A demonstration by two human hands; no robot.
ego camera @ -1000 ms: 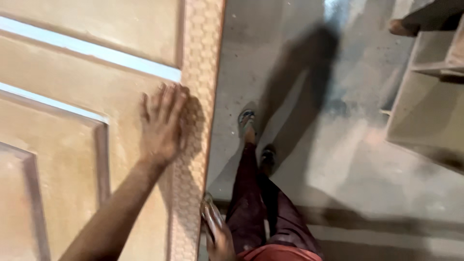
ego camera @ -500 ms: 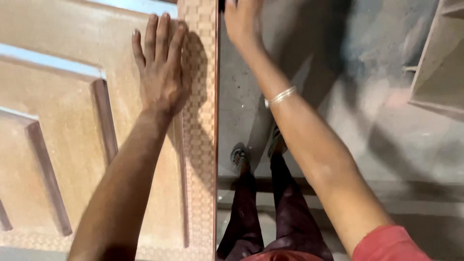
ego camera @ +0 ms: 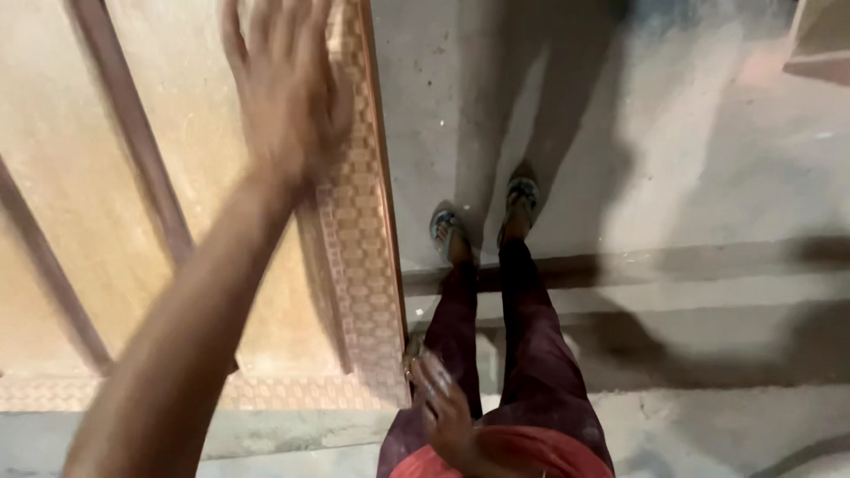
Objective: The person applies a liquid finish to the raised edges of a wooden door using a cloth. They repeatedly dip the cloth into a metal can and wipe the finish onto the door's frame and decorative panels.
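Door (ego camera: pixel 115 221): a pale wooden panel door lay flat, filling the left of the view, with dark raised strips across its face.
Border (ego camera: pixel 359 239): a woven-pattern band ran along the door's right edge and bottom edge.
Left hand (ego camera: pixel 283 97): it was spread open, fingers splayed, flat on the door near the top of the border (blurred, so I could not tell how firmly it pressed).
Right hand (ego camera: pixel 443 403): it hung just off the door's lower right corner, against the dark trousers (ego camera: pixel 522 345), fingers loosely curled and gripping nothing I could see.
Feet (ego camera: pixel 482 221): in sandals, just right of the door's edge.
Floor (ego camera: pixel 673 177): grey concrete, right of the door.
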